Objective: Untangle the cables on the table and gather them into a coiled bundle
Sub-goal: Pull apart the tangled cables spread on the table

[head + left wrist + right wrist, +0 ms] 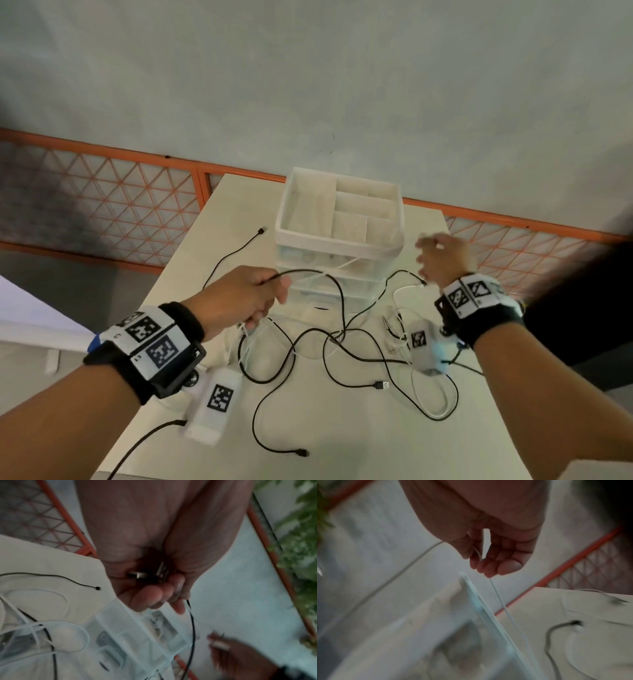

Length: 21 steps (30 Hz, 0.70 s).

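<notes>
Black cables (pixel 342 332) and white cables (pixel 435 404) lie tangled on the white table (pixel 359 445). My left hand (pixel 274 291) is raised over the tangle's left side, fingers curled round a black cable and white strands. The left wrist view shows metal USB plugs (pixel 149 574) inside that fist (pixel 164 596), with a black cable (pixel 192 622) hanging out of it. My right hand (pixel 431 253) is lifted beside the organizer. In the blurred right wrist view its fingers (pixel 488 563) pinch a thin white cable (pixel 501 604), which runs down toward the table.
A white and translucent drawer organizer (pixel 339 219) stands at the table's back centre, between my hands. Loose plug ends lie at the back left (pixel 262 230), the centre (pixel 380 384) and the front (pixel 303 453). An orange lattice railing (pixel 102 205) runs behind the table.
</notes>
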Tool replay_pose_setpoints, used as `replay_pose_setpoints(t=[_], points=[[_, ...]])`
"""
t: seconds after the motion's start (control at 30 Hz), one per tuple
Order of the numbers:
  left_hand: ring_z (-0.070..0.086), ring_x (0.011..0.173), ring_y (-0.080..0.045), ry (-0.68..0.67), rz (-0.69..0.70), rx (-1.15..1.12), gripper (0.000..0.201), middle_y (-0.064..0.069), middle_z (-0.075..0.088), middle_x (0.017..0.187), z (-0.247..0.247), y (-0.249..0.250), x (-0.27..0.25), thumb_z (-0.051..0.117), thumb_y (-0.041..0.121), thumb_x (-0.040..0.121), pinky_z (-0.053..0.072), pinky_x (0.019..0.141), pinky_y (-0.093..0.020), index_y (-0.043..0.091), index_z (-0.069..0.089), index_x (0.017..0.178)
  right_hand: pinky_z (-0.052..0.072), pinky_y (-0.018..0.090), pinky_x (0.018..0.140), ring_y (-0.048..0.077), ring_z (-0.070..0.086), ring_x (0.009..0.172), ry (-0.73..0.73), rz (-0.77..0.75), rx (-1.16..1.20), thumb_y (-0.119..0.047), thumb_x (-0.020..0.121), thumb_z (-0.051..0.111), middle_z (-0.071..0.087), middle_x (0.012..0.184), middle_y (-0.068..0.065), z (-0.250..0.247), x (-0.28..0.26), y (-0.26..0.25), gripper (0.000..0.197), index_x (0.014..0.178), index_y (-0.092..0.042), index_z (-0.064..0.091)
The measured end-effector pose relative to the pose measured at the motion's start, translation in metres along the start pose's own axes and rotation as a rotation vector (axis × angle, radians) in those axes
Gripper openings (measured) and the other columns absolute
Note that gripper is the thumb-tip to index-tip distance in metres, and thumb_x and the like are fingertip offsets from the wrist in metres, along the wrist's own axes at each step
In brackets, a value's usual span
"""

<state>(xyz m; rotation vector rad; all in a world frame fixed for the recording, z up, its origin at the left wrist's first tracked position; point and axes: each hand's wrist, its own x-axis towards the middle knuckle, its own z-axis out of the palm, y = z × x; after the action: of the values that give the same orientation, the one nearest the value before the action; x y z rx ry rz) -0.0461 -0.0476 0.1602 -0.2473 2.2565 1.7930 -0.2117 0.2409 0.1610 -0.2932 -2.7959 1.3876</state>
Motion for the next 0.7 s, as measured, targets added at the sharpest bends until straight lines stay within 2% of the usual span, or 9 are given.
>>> replay_pose_setpoints(t=[0.1,0.2,0.3,0.37,0.43,0.53,0.6,0.63,0.7], points=[[0.048,0.052,-0.014,-0.066,-0.032,0.099,0.027,0.002,0.048,0.053,0.009,-0.007,0.004,0.047,0.026,0.105,0.045,0.054,-0.026,0.014,0.071,0.103,0.061,0.045,0.074,0.019,0.072,0.065,0.150,-0.248,0.169,-0.015,0.090,0.052,0.072,0.078,-0.009,-0.017,0.004,-0.039,0.026,0.076,-0.032,0.067],[0.053,0.052,-0.011,-0.016,-0.042,0.038,0.026,-0.005,0.060,0.070,0.020,-0.005,0.011,0.044,0.013,0.105,0.045,0.049,-0.019,0.005,0.069,0.104,0.060,0.041,0.079,0.017,0.073,0.080,0.187,-0.390,0.178,-0.016,0.090,0.056,0.072,0.082,-0.023,-0.026,0.000,-0.054,0.027,0.082,-0.040,0.066],[0.043,0.049,-0.009,0.074,-0.031,0.040,0.025,-0.002,0.055,0.072,0.025,-0.004,0.018,0.043,0.008,0.103,0.038,0.049,-0.019,0.007,0.068,0.101,0.060,0.037,0.077,0.011,0.070,0.087,0.047,-0.313,-0.013,-0.004,0.090,0.053,0.073,0.105,-0.012,-0.022,-0.007,-0.020,0.045,0.106,-0.044,0.063],[0.035,0.052,-0.010,0.093,-0.041,0.018,0.021,0.003,0.044,0.065,0.024,-0.004,0.019,0.047,0.015,0.103,0.035,0.050,-0.021,0.011,0.067,0.103,0.058,0.035,0.074,0.018,0.070,0.095,-0.126,-0.197,-0.233,-0.002,0.086,0.054,0.065,0.130,-0.002,-0.018,-0.013,0.012,0.059,0.131,-0.040,0.056],[0.032,0.053,-0.011,0.108,-0.034,0.026,0.023,0.005,0.037,0.060,0.023,-0.003,0.020,0.048,0.023,0.103,0.033,0.050,-0.022,0.013,0.068,0.101,0.051,0.032,0.083,0.024,0.064,0.110,-0.228,-0.139,-0.394,-0.006,0.084,0.058,0.056,0.138,0.005,-0.011,-0.027,0.032,0.071,0.147,-0.034,0.044],[0.036,0.051,-0.010,0.077,0.003,0.064,0.024,0.004,0.044,0.058,0.031,0.000,0.021,0.045,0.019,0.104,0.033,0.048,-0.018,0.009,0.067,0.099,0.055,0.034,0.070,0.012,0.062,0.075,-0.366,-0.231,-0.196,-0.015,0.082,0.071,0.066,0.096,-0.004,0.010,-0.058,0.035,0.066,0.141,-0.038,0.050],[0.048,0.052,-0.008,0.029,0.058,0.113,0.021,0.003,0.060,0.067,0.039,0.003,0.021,0.048,0.013,0.103,0.039,0.050,-0.012,0.009,0.068,0.099,0.048,0.024,0.058,0.001,0.053,0.052,-0.595,-0.298,-0.126,-0.029,0.082,0.080,0.063,0.063,-0.011,0.027,-0.082,0.027,0.054,0.129,-0.042,0.056],[0.054,0.055,-0.007,0.005,0.092,0.135,0.019,0.003,0.067,0.074,0.043,0.005,0.022,0.051,0.010,0.101,0.043,0.054,-0.010,0.010,0.070,0.098,0.042,0.016,0.057,-0.001,0.052,0.048,-0.680,-0.326,-0.202,-0.037,0.083,0.078,0.061,0.056,-0.017,0.035,-0.090,0.025,0.041,0.119,-0.043,0.061],[0.064,0.062,-0.003,-0.023,0.132,0.181,0.017,0.003,0.075,0.085,0.047,0.006,0.022,0.058,0.007,0.097,0.049,0.064,-0.011,0.012,0.075,0.098,0.037,0.015,0.058,0.001,0.053,0.054,-0.644,-0.329,-0.400,-0.042,0.087,0.071,0.059,0.053,-0.017,0.047,-0.090,0.025,0.010,0.084,-0.034,0.067]])
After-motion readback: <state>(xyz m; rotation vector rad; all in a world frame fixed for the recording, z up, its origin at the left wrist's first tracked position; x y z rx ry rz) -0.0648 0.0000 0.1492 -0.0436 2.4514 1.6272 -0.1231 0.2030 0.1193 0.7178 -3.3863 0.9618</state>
